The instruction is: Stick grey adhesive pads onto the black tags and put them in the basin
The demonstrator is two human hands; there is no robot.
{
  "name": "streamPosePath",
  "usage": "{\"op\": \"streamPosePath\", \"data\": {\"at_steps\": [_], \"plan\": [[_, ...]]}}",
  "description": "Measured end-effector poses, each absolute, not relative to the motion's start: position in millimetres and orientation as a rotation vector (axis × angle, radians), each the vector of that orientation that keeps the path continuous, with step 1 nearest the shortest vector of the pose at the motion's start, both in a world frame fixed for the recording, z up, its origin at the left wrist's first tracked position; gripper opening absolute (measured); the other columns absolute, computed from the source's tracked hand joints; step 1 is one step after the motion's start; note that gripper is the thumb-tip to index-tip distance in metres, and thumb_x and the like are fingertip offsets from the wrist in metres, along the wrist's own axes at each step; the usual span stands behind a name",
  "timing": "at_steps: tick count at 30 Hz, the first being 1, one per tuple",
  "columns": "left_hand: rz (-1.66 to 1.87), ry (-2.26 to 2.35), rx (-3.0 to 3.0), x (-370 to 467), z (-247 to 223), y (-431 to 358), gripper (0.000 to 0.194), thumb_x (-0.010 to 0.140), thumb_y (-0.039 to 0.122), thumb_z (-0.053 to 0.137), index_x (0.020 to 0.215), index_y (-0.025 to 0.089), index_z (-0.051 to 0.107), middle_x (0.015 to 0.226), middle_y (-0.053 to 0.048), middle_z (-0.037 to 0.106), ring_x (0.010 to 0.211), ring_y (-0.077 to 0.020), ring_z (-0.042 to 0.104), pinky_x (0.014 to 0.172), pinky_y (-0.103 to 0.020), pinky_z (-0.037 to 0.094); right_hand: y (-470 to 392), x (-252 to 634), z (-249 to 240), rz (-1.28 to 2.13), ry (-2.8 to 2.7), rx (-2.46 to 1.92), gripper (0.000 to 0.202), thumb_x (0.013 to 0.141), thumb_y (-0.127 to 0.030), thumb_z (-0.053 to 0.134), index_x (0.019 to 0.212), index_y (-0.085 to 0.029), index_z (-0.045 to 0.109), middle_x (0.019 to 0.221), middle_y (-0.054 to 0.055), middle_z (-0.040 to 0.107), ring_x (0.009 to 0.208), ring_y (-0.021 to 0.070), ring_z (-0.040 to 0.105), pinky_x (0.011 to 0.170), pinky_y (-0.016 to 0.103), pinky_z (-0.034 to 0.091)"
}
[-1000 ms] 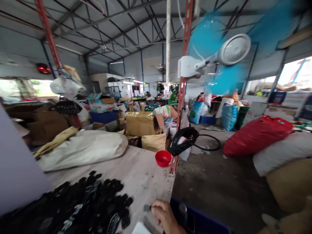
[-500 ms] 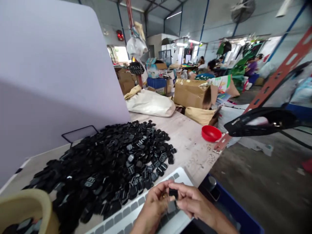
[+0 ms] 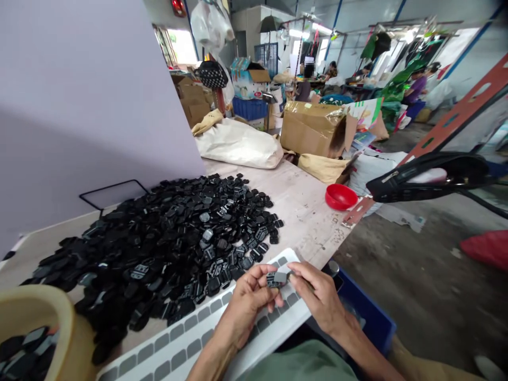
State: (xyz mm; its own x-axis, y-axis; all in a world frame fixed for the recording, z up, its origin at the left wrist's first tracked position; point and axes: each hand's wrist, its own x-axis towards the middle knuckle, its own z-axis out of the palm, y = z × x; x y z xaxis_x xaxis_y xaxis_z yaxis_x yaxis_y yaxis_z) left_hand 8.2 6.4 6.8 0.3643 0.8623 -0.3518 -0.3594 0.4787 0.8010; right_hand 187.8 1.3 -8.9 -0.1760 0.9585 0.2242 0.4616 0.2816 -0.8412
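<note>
Pinched in my left hand is a small black plastic piece with slots on its face. My right hand grips the edge of a grey rounded-square sticker between thumb and fingers, against the black piece; whether it is stuck down I cannot tell. Both hands are over a white sheet with rows of grey rounded-square stickers. To the left of the hands, a large pile of similar black pieces spreads over the table.
A yellowish tub with black pieces stands at the lower left. A red bowl sits near the table's right edge, beside a slotted metal post. A blue crate is below. Behind are a white sack and a cardboard box.
My view has tilted down. The hands have turned and drawn apart slightly, and the grey sticker now lies against the black piece's face.
</note>
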Motion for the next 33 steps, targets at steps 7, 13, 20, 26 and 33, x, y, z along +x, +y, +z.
{"op": "streamPosePath", "data": {"at_steps": [7,13,20,26,33], "plan": [[0.832,0.875,0.701,11.7,5.5,6.3,0.040,0.070,0.015,0.065,0.106,0.012,0.048,0.060,-0.003,0.064,0.050,-0.0092,0.050,0.049,-0.018,0.036,0.0,184.6,-10.2,0.638,-1.911,-1.233,0.020,0.093,-0.022,0.042,0.104,-0.020,0.059,0.086,0.004,0.064,0.078,0.0147,0.061,0.070,0.027,0.047],[0.815,0.887,0.718,13.4,2.5,7.0,0.043,0.069,0.016,0.066,0.108,0.011,0.050,0.060,-0.004,0.065,0.048,-0.0091,0.050,0.049,-0.018,0.036,-1.4,185.0,-9.3,0.582,-2.033,-1.258,0.023,0.095,-0.021,0.039,0.103,-0.019,0.060,0.085,0.004,0.062,0.076,0.0144,0.059,0.070,0.026,0.046],[0.801,0.894,0.707,14.9,5.9,5.1,0.041,0.068,0.016,0.066,0.106,0.011,0.051,0.058,-0.004,0.064,0.046,-0.0080,0.048,0.049,-0.018,0.035,-3.4,185.8,-10.5,0.567,-2.076,-1.295,0.023,0.095,-0.021,0.038,0.100,-0.019,0.060,0.082,0.003,0.059,0.074,0.0143,0.057,0.068,0.026,0.044],[0.802,0.889,0.709,15.3,2.6,4.7,0.042,0.069,0.017,0.067,0.107,0.011,0.051,0.060,-0.004,0.064,0.049,-0.0089,0.050,0.049,-0.018,0.035,-5.3,186.9,-8.2,0.567,-2.102,-1.318,0.023,0.095,-0.019,0.036,0.098,-0.020,0.059,0.081,0.002,0.058,0.074,0.0135,0.056,0.067,0.025,0.042],[0.794,0.888,0.708,16.7,0.3,3.9,0.043,0.069,0.021,0.071,0.106,0.011,0.052,0.062,-0.004,0.064,0.053,-0.0100,0.053,0.051,-0.018,0.038,-7.6,183.7,-4.5,0.538,-2.177,-1.414,0.022,0.094,-0.014,0.038,0.096,-0.021,0.058,0.081,0.001,0.058,0.073,0.0123,0.055,0.066,0.024,0.039]]}}
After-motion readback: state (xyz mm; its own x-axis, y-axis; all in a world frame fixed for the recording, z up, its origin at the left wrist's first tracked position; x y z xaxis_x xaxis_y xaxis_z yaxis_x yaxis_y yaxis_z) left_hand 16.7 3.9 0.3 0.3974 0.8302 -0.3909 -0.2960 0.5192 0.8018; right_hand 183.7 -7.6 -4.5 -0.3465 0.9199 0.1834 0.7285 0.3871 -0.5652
